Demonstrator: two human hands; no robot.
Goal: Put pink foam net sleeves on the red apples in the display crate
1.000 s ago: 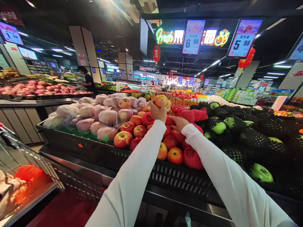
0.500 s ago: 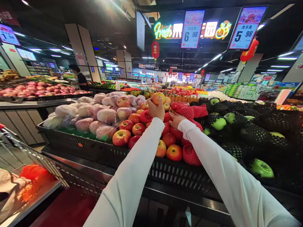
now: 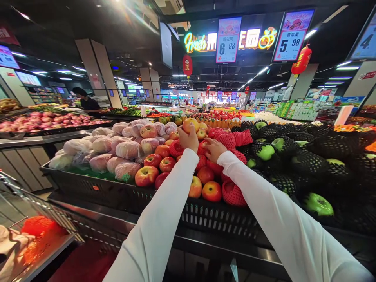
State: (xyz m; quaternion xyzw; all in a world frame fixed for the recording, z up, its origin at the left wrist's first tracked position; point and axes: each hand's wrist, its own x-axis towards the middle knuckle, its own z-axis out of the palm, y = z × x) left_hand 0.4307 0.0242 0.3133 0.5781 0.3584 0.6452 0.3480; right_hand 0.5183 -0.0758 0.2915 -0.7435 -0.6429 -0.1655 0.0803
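My left hand [image 3: 189,140] is closed around a yellow-red apple [image 3: 189,124], near the back of the apple pile. Beside it on the right, my right hand [image 3: 215,149] rests on apples in red foam nets, its fingers bent and spread. Part of what lies under its fingertips is hidden. Bare red apples [image 3: 147,176] fill the front of the black crate [image 3: 100,190] between the hands and the wrapped fruit. A netted apple [image 3: 233,194] sits at the crate's front edge.
Plastic-wrapped fruit [image 3: 128,150] is piled left, green apples [image 3: 319,204] in black nets right. A cart [image 3: 35,199] holding an orange net bag [image 3: 41,229] stands lower left. Farther back are red onions [image 3: 49,121] and another person [image 3: 86,101]. Price screens [image 3: 228,40] hang overhead.
The view has shifted slightly, so the display sits a little farther left. My right hand's fingers are more bent over the netted apples. My left hand keeps its grip on the apple.
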